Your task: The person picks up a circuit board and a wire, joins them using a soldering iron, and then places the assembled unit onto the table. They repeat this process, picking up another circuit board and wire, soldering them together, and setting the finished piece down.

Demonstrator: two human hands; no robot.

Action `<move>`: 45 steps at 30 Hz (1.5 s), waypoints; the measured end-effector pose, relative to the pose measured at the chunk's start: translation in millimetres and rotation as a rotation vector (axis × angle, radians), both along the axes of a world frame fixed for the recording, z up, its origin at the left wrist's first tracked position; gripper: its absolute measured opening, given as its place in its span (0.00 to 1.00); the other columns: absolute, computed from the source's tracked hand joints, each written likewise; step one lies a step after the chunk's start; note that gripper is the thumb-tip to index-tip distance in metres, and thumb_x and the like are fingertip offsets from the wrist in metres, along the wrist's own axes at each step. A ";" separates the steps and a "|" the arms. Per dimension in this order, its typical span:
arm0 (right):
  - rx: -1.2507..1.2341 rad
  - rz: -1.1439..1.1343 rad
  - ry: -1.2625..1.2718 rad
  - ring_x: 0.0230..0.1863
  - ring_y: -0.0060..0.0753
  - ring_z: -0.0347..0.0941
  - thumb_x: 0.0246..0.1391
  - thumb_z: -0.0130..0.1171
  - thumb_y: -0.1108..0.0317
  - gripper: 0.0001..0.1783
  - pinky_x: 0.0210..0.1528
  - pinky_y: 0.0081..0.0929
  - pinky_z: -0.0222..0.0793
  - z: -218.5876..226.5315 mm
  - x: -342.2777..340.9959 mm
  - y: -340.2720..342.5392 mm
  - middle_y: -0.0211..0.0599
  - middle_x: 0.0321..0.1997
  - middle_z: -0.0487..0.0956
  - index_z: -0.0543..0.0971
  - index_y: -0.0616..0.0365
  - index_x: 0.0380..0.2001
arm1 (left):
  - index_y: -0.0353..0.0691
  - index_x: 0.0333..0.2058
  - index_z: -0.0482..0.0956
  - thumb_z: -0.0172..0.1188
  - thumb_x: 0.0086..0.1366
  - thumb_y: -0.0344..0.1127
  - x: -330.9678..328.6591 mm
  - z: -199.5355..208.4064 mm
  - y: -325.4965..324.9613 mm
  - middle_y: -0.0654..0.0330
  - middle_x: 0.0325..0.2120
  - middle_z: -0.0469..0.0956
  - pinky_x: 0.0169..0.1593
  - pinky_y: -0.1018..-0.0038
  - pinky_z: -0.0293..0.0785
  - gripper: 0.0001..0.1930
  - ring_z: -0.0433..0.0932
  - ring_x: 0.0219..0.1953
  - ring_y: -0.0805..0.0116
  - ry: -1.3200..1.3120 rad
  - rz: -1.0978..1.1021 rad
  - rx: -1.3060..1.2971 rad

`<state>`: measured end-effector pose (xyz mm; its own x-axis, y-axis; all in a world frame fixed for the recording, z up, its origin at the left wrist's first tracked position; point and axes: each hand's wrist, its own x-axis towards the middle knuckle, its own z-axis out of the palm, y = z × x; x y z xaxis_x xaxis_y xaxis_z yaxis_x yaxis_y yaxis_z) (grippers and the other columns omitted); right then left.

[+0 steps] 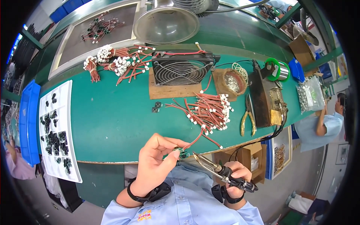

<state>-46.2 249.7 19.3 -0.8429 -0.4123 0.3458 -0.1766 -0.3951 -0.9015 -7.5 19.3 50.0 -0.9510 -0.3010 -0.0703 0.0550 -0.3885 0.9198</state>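
Observation:
My left hand (158,159) pinches a small green circuit board (182,153) between thumb and fingers, just past the table's near edge. A red-and-black wire lead (195,139) with a white plug runs from the board toward the pile of leads. In my right hand (237,176) is a soldering iron (225,173), its metal tip pointing left at the board. Whether the tip touches the board I cannot tell. Ahead of my hands lies a heap of wire leads (210,110) with white connectors. A few small dark boards (156,107) rest to its left.
A black fan (182,69) stands mid-table. Right of it are a round solder dish (234,82), yellow-handled pliers (248,116), a soldering station box (262,99) and a solder wire spool (279,70). A white tray (71,112) of boards lies left. Another person (322,123) is at right.

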 end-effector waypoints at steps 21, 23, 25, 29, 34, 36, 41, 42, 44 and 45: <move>0.475 0.085 0.422 0.22 0.33 0.67 0.26 0.72 0.73 0.27 0.24 0.25 0.62 25.7 -8.2 -11.7 0.32 0.26 0.73 0.78 0.51 0.37 | 0.36 0.33 0.63 0.49 0.57 0.18 5.3 -11.7 -5.8 0.48 0.38 0.75 0.44 0.74 0.68 0.07 0.74 0.43 0.68 -0.023 -0.033 -0.019; 0.473 0.085 0.418 0.22 0.33 0.67 0.25 0.72 0.73 0.27 0.24 0.25 0.62 25.6 -7.6 -11.6 0.33 0.26 0.73 0.78 0.51 0.37 | 0.35 0.33 0.63 0.49 0.57 0.18 5.6 -10.8 -5.7 0.48 0.38 0.75 0.44 0.74 0.68 0.07 0.74 0.42 0.68 -0.025 -0.031 -0.020; 0.473 0.085 0.412 0.22 0.34 0.67 0.25 0.72 0.73 0.27 0.24 0.25 0.62 25.3 -7.3 -11.0 0.33 0.26 0.73 0.78 0.51 0.37 | 0.35 0.33 0.63 0.49 0.57 0.18 5.7 -9.9 -5.3 0.48 0.38 0.75 0.44 0.74 0.68 0.07 0.74 0.42 0.68 -0.037 -0.031 -0.013; 0.479 0.089 0.410 0.22 0.34 0.67 0.25 0.72 0.73 0.27 0.24 0.25 0.63 25.7 -7.2 -9.9 0.34 0.26 0.73 0.78 0.51 0.37 | 0.35 0.32 0.63 0.49 0.57 0.18 5.9 -11.4 -4.5 0.49 0.38 0.75 0.44 0.73 0.69 0.07 0.74 0.43 0.68 -0.032 -0.026 -0.013; 0.465 0.089 0.414 0.22 0.35 0.67 0.26 0.72 0.73 0.27 0.24 0.26 0.63 24.6 -7.9 -10.0 0.34 0.26 0.73 0.78 0.51 0.38 | 0.35 0.32 0.63 0.50 0.57 0.18 5.3 -11.2 -4.0 0.49 0.38 0.75 0.44 0.73 0.69 0.07 0.74 0.43 0.68 -0.044 -0.018 -0.004; 0.466 0.090 0.413 0.22 0.35 0.67 0.26 0.72 0.73 0.27 0.24 0.26 0.63 24.3 -7.4 -9.6 0.34 0.26 0.73 0.78 0.51 0.38 | 0.35 0.32 0.63 0.50 0.57 0.18 5.5 -10.9 -4.2 0.49 0.38 0.75 0.44 0.73 0.69 0.07 0.74 0.43 0.68 -0.040 -0.017 -0.007; 0.474 0.092 0.402 0.22 0.36 0.67 0.26 0.72 0.73 0.27 0.25 0.26 0.64 24.8 -6.9 -9.9 0.35 0.26 0.74 0.78 0.52 0.38 | 0.36 0.32 0.64 0.50 0.57 0.20 5.3 -11.1 -3.5 0.47 0.37 0.75 0.43 0.73 0.71 0.06 0.74 0.41 0.68 -0.044 -0.005 -0.026; 0.476 0.093 0.399 0.23 0.36 0.68 0.26 0.72 0.73 0.27 0.25 0.26 0.64 24.8 -7.0 -10.0 0.35 0.26 0.74 0.78 0.52 0.38 | 0.36 0.32 0.64 0.50 0.57 0.21 5.3 -11.2 -3.3 0.47 0.37 0.75 0.43 0.73 0.72 0.06 0.75 0.40 0.68 -0.048 0.000 -0.033; 0.477 0.093 0.396 0.23 0.36 0.68 0.26 0.72 0.73 0.27 0.25 0.27 0.64 24.4 -6.8 -9.5 0.36 0.27 0.73 0.78 0.52 0.38 | 0.36 0.32 0.64 0.50 0.57 0.21 5.4 -10.8 -3.2 0.47 0.37 0.75 0.43 0.73 0.71 0.06 0.74 0.41 0.68 -0.048 -0.005 -0.024; 0.479 0.091 0.393 0.23 0.37 0.68 0.26 0.72 0.73 0.27 0.25 0.27 0.64 24.1 -6.6 -9.3 0.36 0.27 0.73 0.78 0.52 0.38 | 0.35 0.32 0.63 0.50 0.57 0.20 5.4 -10.5 -3.4 0.48 0.38 0.75 0.43 0.73 0.70 0.06 0.74 0.42 0.69 -0.048 -0.012 -0.016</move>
<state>-52.8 240.5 43.4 -0.6444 -0.6624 0.3820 -0.5155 0.0074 -0.8568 -2.2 16.0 39.5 -0.9502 -0.2911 -0.1108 0.0066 -0.3744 0.9272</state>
